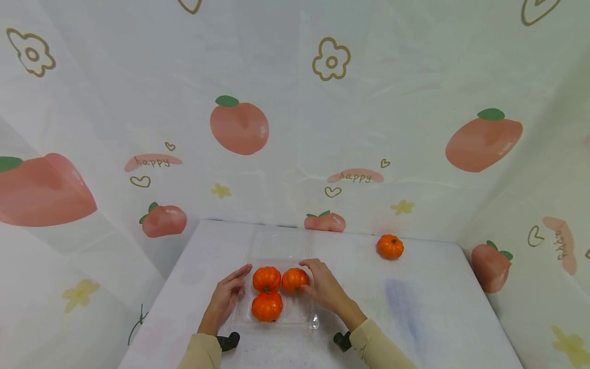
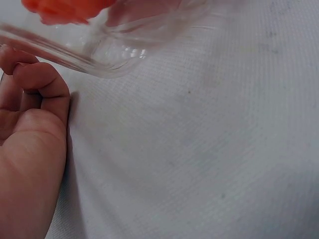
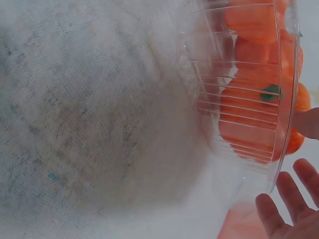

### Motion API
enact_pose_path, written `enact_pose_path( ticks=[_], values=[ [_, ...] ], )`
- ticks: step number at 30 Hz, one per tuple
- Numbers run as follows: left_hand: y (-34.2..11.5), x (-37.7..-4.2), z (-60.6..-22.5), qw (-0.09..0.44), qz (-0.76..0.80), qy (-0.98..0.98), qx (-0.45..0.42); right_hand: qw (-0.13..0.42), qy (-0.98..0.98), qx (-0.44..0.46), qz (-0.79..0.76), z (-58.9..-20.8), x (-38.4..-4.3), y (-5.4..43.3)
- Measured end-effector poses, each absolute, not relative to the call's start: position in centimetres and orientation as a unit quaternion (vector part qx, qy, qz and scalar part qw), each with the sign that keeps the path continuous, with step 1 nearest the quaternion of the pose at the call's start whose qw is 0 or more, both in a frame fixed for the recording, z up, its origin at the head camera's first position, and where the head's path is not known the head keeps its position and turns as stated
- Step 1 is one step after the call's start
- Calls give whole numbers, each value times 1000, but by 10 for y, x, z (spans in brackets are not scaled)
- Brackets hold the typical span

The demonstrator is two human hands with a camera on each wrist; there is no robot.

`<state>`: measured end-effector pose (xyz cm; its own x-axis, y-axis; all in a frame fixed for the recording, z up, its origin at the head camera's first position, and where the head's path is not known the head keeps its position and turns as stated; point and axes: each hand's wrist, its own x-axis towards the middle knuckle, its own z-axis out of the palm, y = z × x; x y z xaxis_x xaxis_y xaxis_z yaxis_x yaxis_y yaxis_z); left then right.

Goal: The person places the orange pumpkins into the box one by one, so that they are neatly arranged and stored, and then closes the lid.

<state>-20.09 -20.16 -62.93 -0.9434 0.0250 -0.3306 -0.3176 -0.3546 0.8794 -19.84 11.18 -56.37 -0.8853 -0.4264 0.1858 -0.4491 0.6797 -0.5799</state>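
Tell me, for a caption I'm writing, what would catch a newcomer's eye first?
Probably the three orange pumpkins, in a clear container between the left hand and right hand. A fourth pumpkin sits apart at right, near the far edge of the table. Behind, large peaches are printed on the pale backdrop.

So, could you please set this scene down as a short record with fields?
Container: clear plastic box, its lid open at the back
Inside: three orange pumpkins, two on the left, one back right
Outside: one pumpkin on the table, right of the box
Left hand: beside the box's left edge
Right hand: at the right edge, by the back right pumpkin
Backdrop: white cloth with fruit prints
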Motion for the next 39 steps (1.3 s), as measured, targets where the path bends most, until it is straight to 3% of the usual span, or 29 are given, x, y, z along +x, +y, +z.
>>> enact_pose_path(
  ticks=[7, 23, 39],
  values=[
    [-202, -200, -630, 104, 815, 556, -126, -10, -914, 222, 339, -562, -196, 112],
    [-200, -199, -629, 93, 814, 558, -134, -11, -916, 256, 309, -563, -191, 114],
    [-200, -199, -632, 86, 813, 564, -113, 49, -948, 204, 239, -566, -194, 128]
  ],
)
